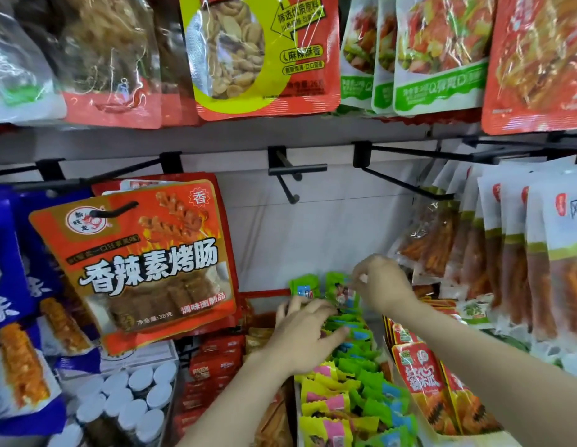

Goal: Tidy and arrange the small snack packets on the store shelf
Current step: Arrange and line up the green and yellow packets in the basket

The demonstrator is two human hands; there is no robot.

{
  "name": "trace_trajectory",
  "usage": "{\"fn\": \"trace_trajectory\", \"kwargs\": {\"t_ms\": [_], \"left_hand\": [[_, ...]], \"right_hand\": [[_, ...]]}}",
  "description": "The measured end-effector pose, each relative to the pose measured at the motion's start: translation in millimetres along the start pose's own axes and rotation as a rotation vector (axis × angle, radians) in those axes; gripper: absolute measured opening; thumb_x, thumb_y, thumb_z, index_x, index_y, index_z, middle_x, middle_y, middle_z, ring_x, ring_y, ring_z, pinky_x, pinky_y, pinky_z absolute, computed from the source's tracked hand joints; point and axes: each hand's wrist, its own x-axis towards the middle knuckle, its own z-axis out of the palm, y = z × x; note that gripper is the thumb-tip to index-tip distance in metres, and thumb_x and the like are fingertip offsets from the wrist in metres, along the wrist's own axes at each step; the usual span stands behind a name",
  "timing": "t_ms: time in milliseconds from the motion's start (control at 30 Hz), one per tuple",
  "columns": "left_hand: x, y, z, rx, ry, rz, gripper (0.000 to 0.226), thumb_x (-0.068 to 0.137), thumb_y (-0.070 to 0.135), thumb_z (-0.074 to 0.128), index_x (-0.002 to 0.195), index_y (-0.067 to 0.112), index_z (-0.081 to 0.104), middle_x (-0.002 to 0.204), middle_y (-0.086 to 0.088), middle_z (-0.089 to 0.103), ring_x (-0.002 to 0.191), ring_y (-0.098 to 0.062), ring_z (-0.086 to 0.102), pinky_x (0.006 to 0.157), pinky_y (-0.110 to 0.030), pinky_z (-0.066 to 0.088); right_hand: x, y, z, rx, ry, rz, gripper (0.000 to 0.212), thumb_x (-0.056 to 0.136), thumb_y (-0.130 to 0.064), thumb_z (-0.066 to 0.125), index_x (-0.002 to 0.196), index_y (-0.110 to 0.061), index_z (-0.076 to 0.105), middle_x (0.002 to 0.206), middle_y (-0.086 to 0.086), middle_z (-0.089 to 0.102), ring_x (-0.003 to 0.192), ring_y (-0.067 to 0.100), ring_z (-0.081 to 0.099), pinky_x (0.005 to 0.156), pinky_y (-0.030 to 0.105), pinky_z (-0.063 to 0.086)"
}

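Note:
A row of small green snack packets with blue labels fills a shelf bin, running from the back toward me. In front of them lie yellow-green packets with pink labels. My left hand lies on the green row near the back, fingers spread and fairly straight, pressing the packets. My right hand is at the back of the bin and pinches the top edge of an upright green packet. Another upright green packet stands just left of it.
A large orange sausage-snack bag hangs on a hook at left. Red packets and white-capped jars sit below it. Red-orange packets stand right of the bin. Bags with orange strips hang at right. An empty black hook juts out above.

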Motion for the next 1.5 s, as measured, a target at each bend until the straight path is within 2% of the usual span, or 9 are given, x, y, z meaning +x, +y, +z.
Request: {"fn": "trace_trajectory", "kwargs": {"t_ms": [167, 367, 467, 633, 767, 900, 1067, 1300, 1500], "left_hand": [[-4.5, 6.4, -3.0, -0.022, -0.012, -0.053, 0.054, 0.095, 0.062, 0.043, 0.139, 0.031, 0.052, 0.149, 0.016, 0.042, 0.138, -0.014, 0.024, 0.110, -0.040, 0.014], [-7.2, 18.6, -15.1, -0.110, -0.060, -0.160, 0.057, 0.095, 0.055, 0.049, 0.144, 0.026, 0.041, 0.152, 0.004, 0.041, 0.144, -0.017, 0.025, 0.117, -0.045, 0.018], [-13.8, 27.8, -28.2, -0.280, 0.000, -0.153, 0.053, 0.095, 0.041, 0.059, 0.141, 0.022, 0.043, 0.146, 0.001, 0.049, 0.135, -0.019, 0.044, 0.113, -0.039, 0.031], [-51.2, 56.5, -40.3, -0.810, 0.094, -0.134, 0.058, 0.092, 0.017, 0.068, 0.143, 0.016, 0.040, 0.143, 0.000, 0.050, 0.123, -0.008, 0.051, 0.108, -0.031, 0.043], [-80.6, 72.9, -41.7, -1.114, 0.100, -0.281, 0.043, 0.092, 0.014, 0.067, 0.130, 0.022, 0.049, 0.116, -0.003, 0.063, 0.103, -0.010, 0.065, 0.085, -0.019, 0.053], [-105.4, 83.0, -44.0, -1.422, 0.236, -0.406, 0.002, 0.093, 0.002, 0.062, 0.094, 0.001, 0.061, 0.079, -0.014, 0.074, 0.076, -0.022, 0.074, 0.067, -0.025, 0.059], [-120.3, 85.5, -43.3, -1.659, 0.263, -0.504, 0.011, 0.094, 0.008, 0.063, 0.101, -0.001, 0.063, 0.091, -0.017, 0.074, 0.091, -0.029, 0.074, 0.073, -0.028, 0.059], [-128.9, 90.1, -44.3, -1.823, 0.230, -0.484, 0.048, 0.074, 0.015, 0.074, 0.111, -0.008, 0.056, 0.098, -0.015, 0.074, 0.088, -0.022, 0.072, 0.075, -0.025, 0.059], [-134.7, 82.0, -43.6, -1.868, 0.153, -0.428, 0.035, 0.080, 0.013, 0.069, 0.106, -0.004, 0.054, 0.089, -0.010, 0.073, 0.087, -0.019, 0.072, 0.086, -0.033, 0.059]], "right_hand": [[-33.3, 20.8, -64.8, 0.168, 0.354, -0.043, 0.006, 0.089, -0.014, 0.067, 0.090, -0.009, 0.065, 0.075, 0.017, 0.069, 0.066, 0.033, 0.062, 0.058, 0.027, 0.033], [-68.1, 40.0, -92.0, 0.167, 0.468, -0.070, 0.007, 0.093, -0.017, 0.063, 0.093, -0.010, 0.061, 0.066, 0.003, 0.062, 0.050, 0.013, 0.053, 0.046, 0.025, 0.033], [-72.7, 35.9, -101.6, 0.258, 0.525, -0.057, 0.011, 0.091, -0.021, 0.067, 0.098, -0.012, 0.068, 0.077, -0.001, 0.068, 0.062, 0.010, 0.060, 0.059, 0.024, 0.046], [-75.8, 19.3, -119.2, 0.574, 0.389, 0.110, 0.018, 0.088, -0.023, 0.072, 0.105, -0.016, 0.071, 0.084, -0.005, 0.067, 0.073, 0.004, 0.066, 0.068, 0.028, 0.055], [-81.5, 4.9, -132.0, 0.797, 0.262, 0.216, 0.010, 0.088, -0.019, 0.073, 0.095, -0.019, 0.066, 0.078, -0.003, 0.068, 0.051, 0.007, 0.067, 0.042, 0.019, 0.051], [-89.7, -7.1, -137.1, 0.971, 0.196, 0.280, 0.011, 0.089, -0.007, 0.069, 0.097, -0.001, 0.067, 0.093, 0.021, 0.071, 0.079, 0.031, 0.072, 0.072, 0.044, 0.061], [-96.5, -11.0, -140.9, 0.985, 0.131, 0.303, 0.017, 0.090, -0.006, 0.068, 0.103, 0.003, 0.068, 0.095, 0.022, 0.072, 0.086, 0.032, 0.072, 0.080, 0.045, 0.060], [-102.1, -11.3, -134.6, 1.020, 0.107, 0.281, 0.003, 0.090, -0.005, 0.067, 0.093, -0.003, 0.067, 0.081, 0.012, 0.073, 0.065, 0.015, 0.071, 0.059, 0.025, 0.060], [-107.1, -5.8, -132.0, 1.056, 0.060, 0.266, 0.006, 0.091, -0.006, 0.066, 0.085, -0.008, 0.068, 0.074, 0.007, 0.073, 0.060, 0.011, 0.071, 0.056, 0.022, 0.059]]}}
